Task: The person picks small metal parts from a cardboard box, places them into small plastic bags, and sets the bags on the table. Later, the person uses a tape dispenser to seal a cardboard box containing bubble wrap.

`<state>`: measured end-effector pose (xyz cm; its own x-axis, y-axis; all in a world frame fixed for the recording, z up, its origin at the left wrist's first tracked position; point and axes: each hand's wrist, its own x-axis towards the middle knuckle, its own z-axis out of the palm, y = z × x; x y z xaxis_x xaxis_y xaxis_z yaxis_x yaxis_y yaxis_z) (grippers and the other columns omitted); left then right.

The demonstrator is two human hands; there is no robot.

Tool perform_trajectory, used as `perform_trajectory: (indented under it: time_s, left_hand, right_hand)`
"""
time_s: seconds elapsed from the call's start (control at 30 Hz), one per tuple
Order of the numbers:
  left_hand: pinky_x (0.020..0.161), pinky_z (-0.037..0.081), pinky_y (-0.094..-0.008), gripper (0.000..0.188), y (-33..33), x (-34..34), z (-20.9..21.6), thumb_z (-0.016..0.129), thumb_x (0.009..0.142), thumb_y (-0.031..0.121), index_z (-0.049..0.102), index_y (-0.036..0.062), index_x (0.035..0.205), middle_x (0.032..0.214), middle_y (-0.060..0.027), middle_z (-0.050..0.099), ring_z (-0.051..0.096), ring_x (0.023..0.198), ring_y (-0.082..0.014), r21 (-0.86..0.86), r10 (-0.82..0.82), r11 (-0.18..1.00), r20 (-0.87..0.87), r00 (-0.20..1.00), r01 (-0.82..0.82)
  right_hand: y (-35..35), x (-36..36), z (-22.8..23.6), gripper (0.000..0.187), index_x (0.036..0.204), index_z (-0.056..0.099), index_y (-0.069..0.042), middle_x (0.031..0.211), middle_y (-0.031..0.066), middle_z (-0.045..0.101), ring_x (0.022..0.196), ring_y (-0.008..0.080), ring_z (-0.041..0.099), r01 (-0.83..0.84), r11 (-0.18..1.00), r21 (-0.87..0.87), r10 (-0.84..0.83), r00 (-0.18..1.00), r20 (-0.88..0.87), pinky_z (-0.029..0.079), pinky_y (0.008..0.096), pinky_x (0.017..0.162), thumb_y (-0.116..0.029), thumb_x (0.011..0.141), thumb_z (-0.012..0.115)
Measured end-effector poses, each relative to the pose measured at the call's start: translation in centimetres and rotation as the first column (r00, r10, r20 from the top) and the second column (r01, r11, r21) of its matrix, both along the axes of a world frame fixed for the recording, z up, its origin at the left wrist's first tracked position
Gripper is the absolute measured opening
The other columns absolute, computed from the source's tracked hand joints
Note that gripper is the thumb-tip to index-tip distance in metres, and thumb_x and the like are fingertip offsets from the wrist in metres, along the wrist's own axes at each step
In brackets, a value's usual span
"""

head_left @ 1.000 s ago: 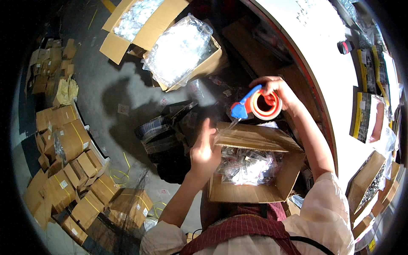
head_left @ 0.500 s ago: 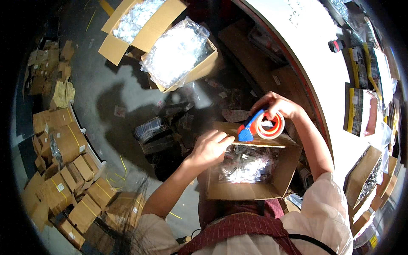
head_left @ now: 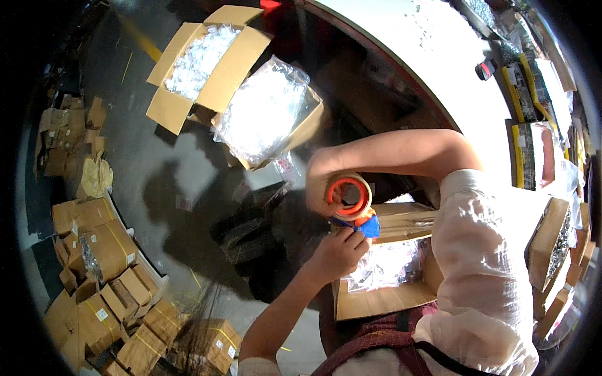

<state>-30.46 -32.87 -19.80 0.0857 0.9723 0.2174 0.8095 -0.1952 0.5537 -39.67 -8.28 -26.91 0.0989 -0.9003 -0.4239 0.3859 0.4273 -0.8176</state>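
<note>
A blue-and-orange tape dispenser [head_left: 370, 225] with a roll of tape sits in my right hand [head_left: 321, 185], whose fingers wrap round its left side. My right arm bends across above the box. Just below the dispenser, the fingers of my left hand [head_left: 338, 254] are curled together at the upper left corner of a cardboard box [head_left: 385, 304]; what they pinch is hidden. The box stands open in front of my body, its far flap [head_left: 404, 222] raised. Inside lie clear plastic bags [head_left: 389, 264] of small parts.
Two open cartons stand beyond: one [head_left: 222, 81] with shiny small bags, one with a large clear plastic bag [head_left: 266, 109]. A white table [head_left: 401, 31] curves along the right, with yellow-and-black packs [head_left: 530, 153]. Stacked cardboard boxes [head_left: 106, 250] fill the left.
My right hand has swung the tape dispenser left and turned it, from above the box to its left corner. My left hand has shifted slightly right and down. The whole view has moved.
</note>
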Motion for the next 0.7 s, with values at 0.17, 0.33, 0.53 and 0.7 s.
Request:
perform_trajectory:
  time_s: [0.17, 0.33, 0.53, 0.7]
  left_hand:
    - [0.081, 0.054, -0.0378, 0.033, 0.1, -1.5, -2.0, 0.071, 0.076, 0.015, 0.066, 0.0059, 0.107, 0.099, -0.0074, 0.061, 0.063, 0.098, -0.0239, -0.014, 0.009, 1.0, 0.069, 0.998, -0.008]
    - [0.076, 0.057, -0.0385, 0.04, 1.3, 0.0, -2.7, 0.074, 0.073, 0.018, 0.066, 0.0043, 0.109, 0.1, -0.0109, 0.067, 0.068, 0.09, -0.0256, -0.005, -0.092, 0.996, 0.024, 0.995, 0.092]
    - [0.083, 0.056, -0.0434, 0.032, 4.0, 1.3, -6.6, 0.066, 0.078, 0.008, 0.069, -0.0015, 0.109, 0.095, -0.0182, 0.071, 0.069, 0.09, -0.0331, -0.114, -0.189, 0.978, -0.101, 0.977, 0.177]
    - [0.113, 0.042, -0.0507, 0.037, 8.6, 0.3, 2.4, 0.059, 0.086, 0.001, 0.068, -0.0027, 0.121, 0.124, -0.0214, 0.069, 0.061, 0.125, -0.0363, 0.199, 0.022, 0.98, -0.099, 0.995, -0.002]
  right_hand:
    - [1.5, 4.6, 2.1, 0.039, 0.095, 0.074, 0.001, 0.081, 0.0063, 0.065, 0.07, 0.0148, 0.056, -0.028, 0.998, 0.059, 0.016, 0.98, 0.197, 0.044, 0.0287, 0.062, -0.013, 0.059, 0.075]
    - [2.6, 12.5, 8.1, 0.049, 0.106, 0.075, 0.002, 0.093, 0.0084, 0.071, 0.08, 0.0158, 0.062, 0.111, 0.985, 0.132, -0.157, 0.892, 0.423, 0.049, 0.0286, 0.07, -0.013, 0.06, 0.079]
    - [0.7, 20.9, 17.4, 0.056, 0.113, 0.075, 0.005, 0.107, 0.0132, 0.076, 0.095, 0.0194, 0.068, 0.705, 0.688, 0.173, -0.726, 0.662, 0.188, 0.054, 0.0308, 0.086, -0.017, 0.063, 0.086]
    - [-4.5, 36.2, 23.3, 0.061, 0.112, 0.071, 0.009, 0.109, 0.0191, 0.074, 0.098, 0.025, 0.072, 0.87, -0.464, 0.168, -0.885, -0.462, -0.057, 0.056, 0.0344, 0.096, -0.008, 0.054, 0.069]
